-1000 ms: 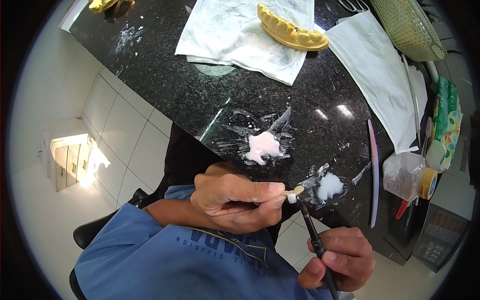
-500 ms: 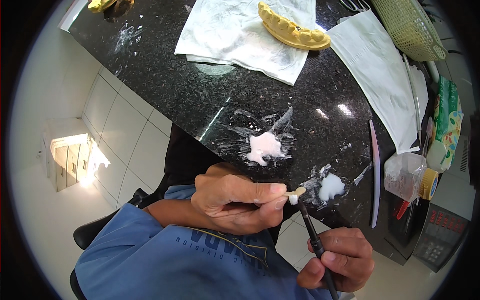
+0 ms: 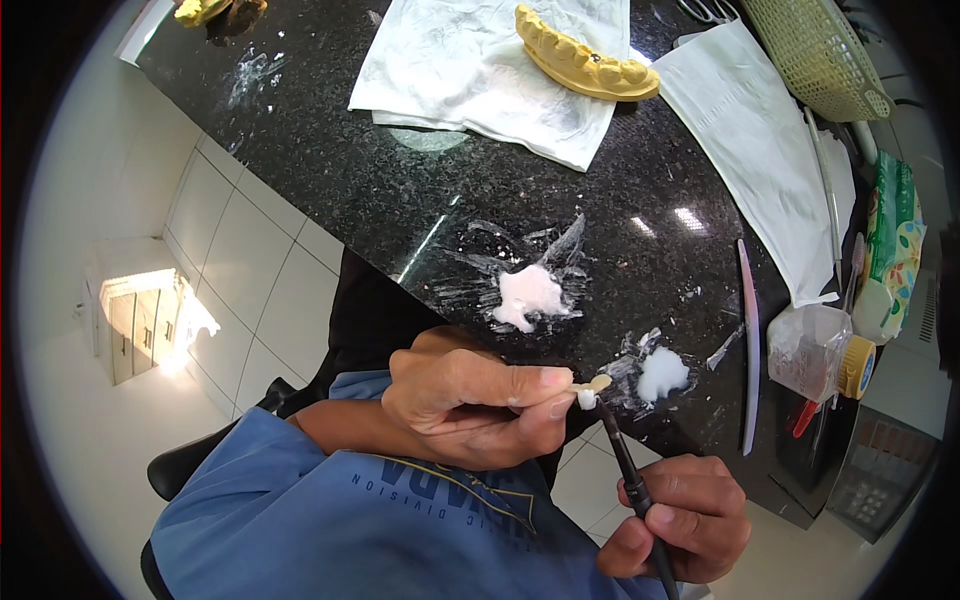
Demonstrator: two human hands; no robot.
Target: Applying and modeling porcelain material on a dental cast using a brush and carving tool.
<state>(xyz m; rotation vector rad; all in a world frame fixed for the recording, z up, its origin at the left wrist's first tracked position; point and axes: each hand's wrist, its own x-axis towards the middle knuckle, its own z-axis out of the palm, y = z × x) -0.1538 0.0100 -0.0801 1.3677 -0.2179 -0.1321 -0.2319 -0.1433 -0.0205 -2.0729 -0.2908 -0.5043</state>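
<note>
Thumb and fingers of my left hand [image 3: 470, 405] pinch a small yellowish plaster tooth die [image 3: 601, 382]. A small white crown-like piece [image 3: 587, 399] shows at the fingertips, against the die. My right hand [image 3: 690, 515] is closed around the dark handle of a thin brush [image 3: 624, 460], held at a slant. The brush tip is at the white piece, touching it or very close. Beyond my hands, a pale pink mound of powdery paste [image 3: 530, 295] and a white mound [image 3: 662, 374] lie on the dark speckled counter [image 3: 640, 190].
A yellow plaster dental model [image 3: 585, 62] rests on a white cloth [image 3: 450, 60]. Along the right lie a paper towel [image 3: 745, 150], a pink-and-white strip-like tool [image 3: 750, 350], a clear jar with a yellow lid [image 3: 857, 367], a tissue pack [image 3: 890, 250] and a woven basket [image 3: 815, 60].
Both hands keep nearly the same pose, with the brush tip shifted very slightly at the white piece. Red lit digits on a device at the right now look dark.
</note>
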